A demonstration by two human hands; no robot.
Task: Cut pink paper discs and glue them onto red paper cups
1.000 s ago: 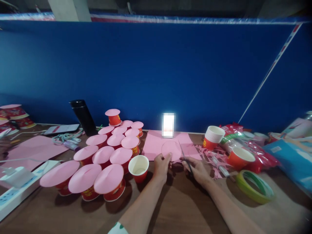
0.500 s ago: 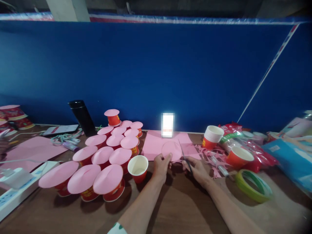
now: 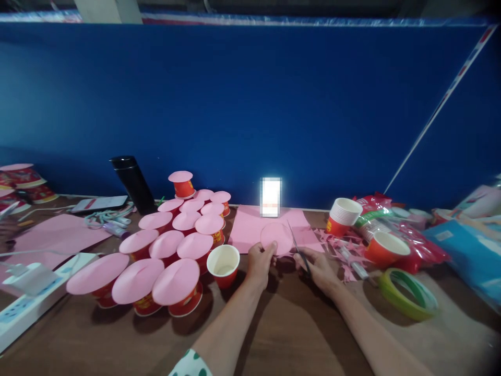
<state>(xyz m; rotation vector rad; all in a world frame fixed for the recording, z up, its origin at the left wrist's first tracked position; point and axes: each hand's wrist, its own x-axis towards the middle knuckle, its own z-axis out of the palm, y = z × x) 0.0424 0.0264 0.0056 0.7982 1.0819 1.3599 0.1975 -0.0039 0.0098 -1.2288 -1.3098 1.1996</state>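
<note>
My left hand (image 3: 260, 262) pinches the near left edge of a round pink paper disc (image 3: 277, 238). The disc is held over flat pink paper sheets (image 3: 248, 222) on the table. Closed round the handles of dark scissors (image 3: 297, 247) is my right hand (image 3: 319, 269); the blades point up and away, close to the disc's right edge. An upright red paper cup (image 3: 223, 266) with a white inside stands left of my left hand. Beyond it are several upturned red cups (image 3: 182, 303) topped with pink paper discs (image 3: 176, 282).
Pink scraps (image 3: 348, 250), a cup stack (image 3: 342, 216), a tilted cup (image 3: 387, 249) and a green tape roll (image 3: 409, 295) lie right. A bright phone screen (image 3: 271, 197) stands behind the sheets. Leftward are a black flask (image 3: 133, 184), a power strip (image 3: 29, 308) and another person's hand (image 3: 7, 230).
The whole view has shifted slightly, so things sit a little higher in the picture. Both hands keep hold of the disc and the scissors, with hardly any movement between them.
</note>
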